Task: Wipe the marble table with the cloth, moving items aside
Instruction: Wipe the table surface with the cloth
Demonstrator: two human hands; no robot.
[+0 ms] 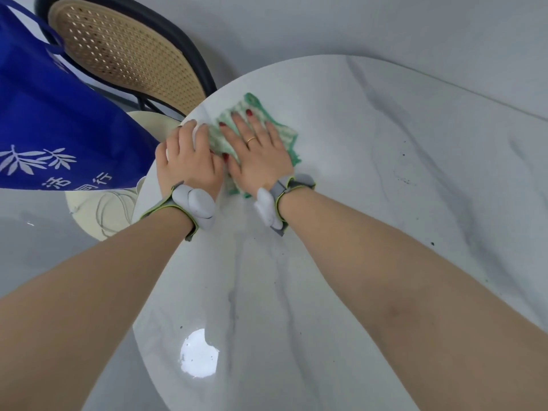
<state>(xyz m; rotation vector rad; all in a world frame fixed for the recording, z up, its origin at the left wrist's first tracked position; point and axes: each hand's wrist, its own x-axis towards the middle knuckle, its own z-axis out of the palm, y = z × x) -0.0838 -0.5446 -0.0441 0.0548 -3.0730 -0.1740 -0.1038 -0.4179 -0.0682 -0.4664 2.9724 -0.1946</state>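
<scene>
Both forearms reach out over the marble table point(341, 203), and the cloth point(284, 134) is pinned flat at its far left rim.

Nearest the lens, bare table and a bright glare patch are seen between the arms; a few dark specks are scattered to the right. The green-and-white cloth is pressed down by the right hand point(258, 152), whose fingers are straight and spread across it, gripping nothing. The left hand point(189, 158) is laid just beside it at the table's edge, its fingers bent over something white; whether that thing is held or merely covered cannot be told. The cloth's long axis is judged to run away from the person, with the unwiped, speckled marble lying to the right of the fingers, so the right hand is better placed for the coming stroke. A blue bag point(53, 114) and a cane chair point(127, 51) are seen beyond the rim.
</scene>
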